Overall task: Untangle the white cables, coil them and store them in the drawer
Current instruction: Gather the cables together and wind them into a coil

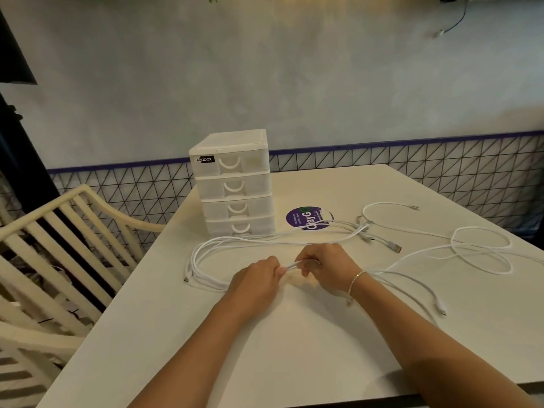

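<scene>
Several white cables lie tangled across the white table, looping left, back toward the plugs and out to the right. My left hand and my right hand meet at the table's middle, each pinching the same stretch of white cable between them. A white drawer unit with several drawers, all closed, stands at the back left of the table.
A round purple sticker lies on the table beside the drawer unit, under some cable. A cream slatted chair stands left of the table. A wire-mesh fence runs behind the table's far edge.
</scene>
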